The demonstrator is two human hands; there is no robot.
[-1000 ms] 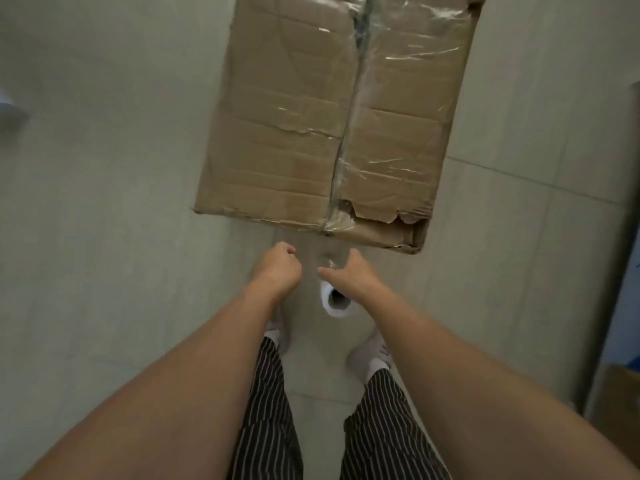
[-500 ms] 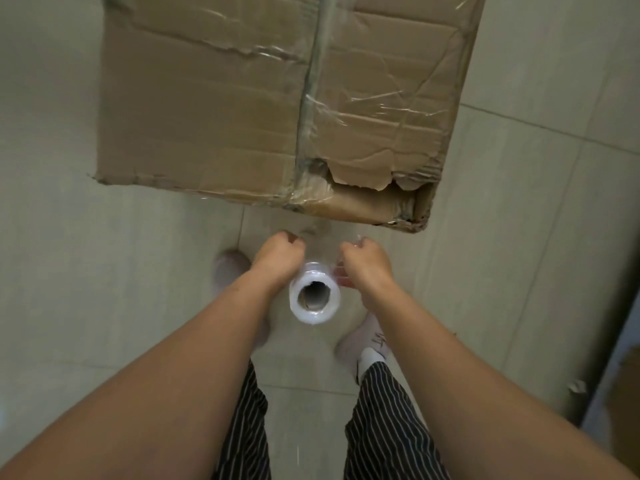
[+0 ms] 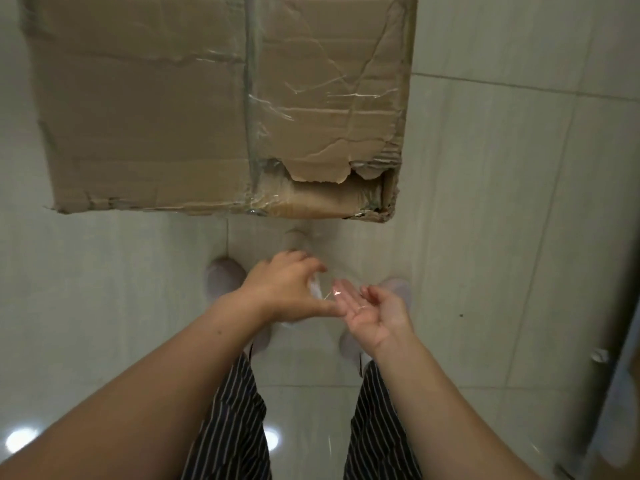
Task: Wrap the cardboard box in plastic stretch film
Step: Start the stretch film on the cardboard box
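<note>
Currently: 1 cardboard box sits on the tiled floor, at 12 o'clock from the hands and well apart from them. Film already covers its right part. The near right corner is torn and crushed.

The left hand curls round a whitish object, mostly hidden, judged to be the 1 film roll. A glinting strip of film runs from it toward 3 o'clock. The right hand is palm up with fingers relaxed, gripping nothing; the film seems to lie across its fingers.

Handling, judged: the film is thin, clingy and stretchy, and tears if snagged. Hold the roll by its core ends and keep the free edge spread flat. The box looks large and soft at the torn corner, so avoid hard pulls there.

Count: 2 hands, 1 box, 1 roll.
</note>
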